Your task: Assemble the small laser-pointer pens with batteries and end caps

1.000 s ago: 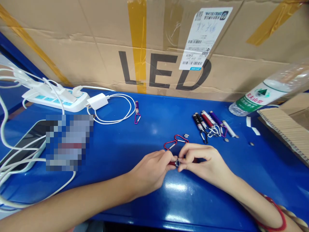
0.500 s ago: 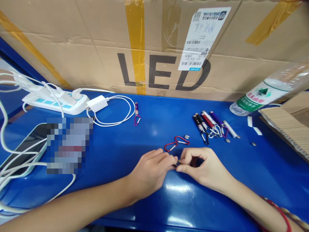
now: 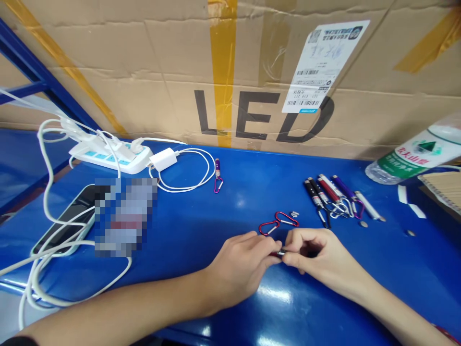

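My left hand (image 3: 245, 266) is closed around a small penlight tube (image 3: 277, 253), mostly hidden by the fingers, dark red with a silvery end. The thumb and forefinger of my right hand (image 3: 317, 250) pinch at that silvery end, so the fingertips of both hands almost meet. Just beyond the fingers lie two red carabiner clips (image 3: 287, 218) and a small metal spring (image 3: 294, 214). Farther right is a row of keychain penlights (image 3: 329, 192) in black, red and purple, with clips attached. A bare silver tube (image 3: 367, 205) and button cells (image 3: 410, 233) lie beside them.
A purple penlight (image 3: 217, 168) lies by a coiled white cable. To the left are a power strip (image 3: 133, 166), a phone (image 3: 68, 216) and a blurred-out object (image 3: 126, 218). A water bottle (image 3: 406, 156) leans at right. A large cardboard box (image 3: 162, 62) stands behind.
The camera view has turned, so everything sits farther right in the picture. Between my fingertips the penlight's red body and silvery end now show more clearly. Both hands stay together.
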Available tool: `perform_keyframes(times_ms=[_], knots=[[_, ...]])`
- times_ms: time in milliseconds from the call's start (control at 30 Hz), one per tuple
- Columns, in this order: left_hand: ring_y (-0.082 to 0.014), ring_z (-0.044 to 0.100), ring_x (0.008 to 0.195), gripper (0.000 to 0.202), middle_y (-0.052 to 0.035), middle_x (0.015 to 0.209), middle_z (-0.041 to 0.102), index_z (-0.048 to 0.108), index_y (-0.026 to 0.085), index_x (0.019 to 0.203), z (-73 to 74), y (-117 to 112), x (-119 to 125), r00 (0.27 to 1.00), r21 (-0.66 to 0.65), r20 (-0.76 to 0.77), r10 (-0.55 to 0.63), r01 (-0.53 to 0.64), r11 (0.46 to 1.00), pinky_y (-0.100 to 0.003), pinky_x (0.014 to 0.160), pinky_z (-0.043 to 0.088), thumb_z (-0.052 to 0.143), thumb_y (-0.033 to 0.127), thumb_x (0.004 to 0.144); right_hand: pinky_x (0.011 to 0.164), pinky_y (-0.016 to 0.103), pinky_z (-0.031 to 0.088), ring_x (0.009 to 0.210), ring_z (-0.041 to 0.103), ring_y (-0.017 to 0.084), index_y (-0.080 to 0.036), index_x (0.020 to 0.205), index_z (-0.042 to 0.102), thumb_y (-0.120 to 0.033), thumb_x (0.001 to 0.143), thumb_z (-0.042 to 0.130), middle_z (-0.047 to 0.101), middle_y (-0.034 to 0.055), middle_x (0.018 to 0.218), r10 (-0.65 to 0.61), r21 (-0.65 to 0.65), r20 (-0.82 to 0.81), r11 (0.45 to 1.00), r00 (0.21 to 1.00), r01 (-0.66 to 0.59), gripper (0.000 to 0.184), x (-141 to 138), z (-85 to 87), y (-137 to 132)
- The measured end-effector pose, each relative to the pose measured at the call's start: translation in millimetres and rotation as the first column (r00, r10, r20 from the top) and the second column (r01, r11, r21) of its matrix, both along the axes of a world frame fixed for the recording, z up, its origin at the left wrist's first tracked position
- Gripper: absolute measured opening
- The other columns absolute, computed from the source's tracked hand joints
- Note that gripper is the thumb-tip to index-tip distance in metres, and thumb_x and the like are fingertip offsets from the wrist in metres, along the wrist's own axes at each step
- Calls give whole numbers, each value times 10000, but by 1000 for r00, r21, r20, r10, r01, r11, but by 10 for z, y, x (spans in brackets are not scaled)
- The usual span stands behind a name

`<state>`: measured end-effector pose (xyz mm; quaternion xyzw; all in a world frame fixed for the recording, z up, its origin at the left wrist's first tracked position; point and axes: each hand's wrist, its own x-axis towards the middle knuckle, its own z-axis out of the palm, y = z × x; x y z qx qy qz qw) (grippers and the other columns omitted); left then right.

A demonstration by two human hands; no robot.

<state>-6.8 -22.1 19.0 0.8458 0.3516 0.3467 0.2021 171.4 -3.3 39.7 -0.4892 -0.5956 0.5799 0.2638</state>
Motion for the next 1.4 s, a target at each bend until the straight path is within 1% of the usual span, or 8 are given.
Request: perform_keyframes(times_ms=[267, 400, 467, 633, 833, 933, 1200, 1400], knots=[[-153, 597, 714, 160, -41, 788, 630, 541, 163, 894, 2, -64, 6, 994, -209, 100, -35, 56, 976, -240, 666, 473, 394, 206, 938, 412, 211, 321, 420, 395, 74, -181, 491, 461, -438, 617, 733, 469, -38, 446, 23, -4, -4, 1000, 1000, -23, 395, -24, 53, -18], [-135, 580, 651, 149, -29, 767, 626, 539, 166, 873, 31, -66, 12, 991, -273, 131, -39, 74, 959, -222, 616, 463, 405, 205, 925, 410, 210, 307, 409, 392, 69, -183, 524, 459, -466, 634, 718, 479, -43, 453, 57, -1, 4, 998, 998, -57, 398, -6, 54, -19], [-131, 575, 626, 148, -24, 756, 628, 537, 167, 865, 39, -69, 11, 992, -277, 122, -29, 62, 959, -221, 596, 457, 407, 206, 921, 413, 209, 304, 405, 395, 65, -183, 537, 457, -489, 649, 702, 483, -42, 459, 71, 10, 1, 997, 997, -71, 409, 3, 53, -16], [-150, 617, 696, 148, -44, 841, 658, 531, 168, 931, 46, -86, 2, 996, -308, 79, -26, 49, 950, -242, 634, 476, 397, 233, 932, 426, 204, 327, 418, 419, 67, -187, 542, 420, -550, 668, 669, 483, -42, 458, 103, 17, -58, 995, 993, -102, 458, 3, 56, -6], [-167, 646, 777, 160, -60, 930, 673, 521, 164, 1023, 93, -96, 0, 993, -334, 111, -50, 84, 939, -259, 699, 495, 399, 211, 931, 428, 193, 337, 426, 433, 54, -182, 591, 419, -520, 681, 684, 513, -42, 538, 103, -8, -118, 994, 988, -104, 439, 8, 31, -17], [-164, 648, 760, 162, -62, 925, 677, 525, 159, 1021, 114, -98, 2, 992, -314, 116, -47, 82, 946, -254, 687, 499, 399, 195, 926, 425, 189, 332, 423, 431, 50, -180, 600, 422, -528, 688, 674, 504, -45, 538, 101, -8, -127, 995, 987, -103, 439, 12, 21, -19], [-157, 663, 757, 181, -53, 925, 696, 543, 173, 1029, 122, -92, -1, 996, -189, 93, -8, 25, 982, -238, 688, 507, 399, 205, 926, 435, 202, 364, 426, 445, 59, -193, 618, 405, -510, 695, 677, 554, -30, 578, 116, 5, -94, 993, 989, -116, 424, 16, 37, -27], [-160, 661, 722, 155, -46, 874, 696, 554, 171, 1001, 119, -87, -1, 997, -246, 80, 13, 7, 969, -232, 650, 496, 431, 203, 912, 431, 206, 339, 420, 448, 70, -183, 608, 454, -543, 684, 660, 532, -32, 533, 90, 50, -4, 995, 996, -90, 421, 7, 71, -21]])
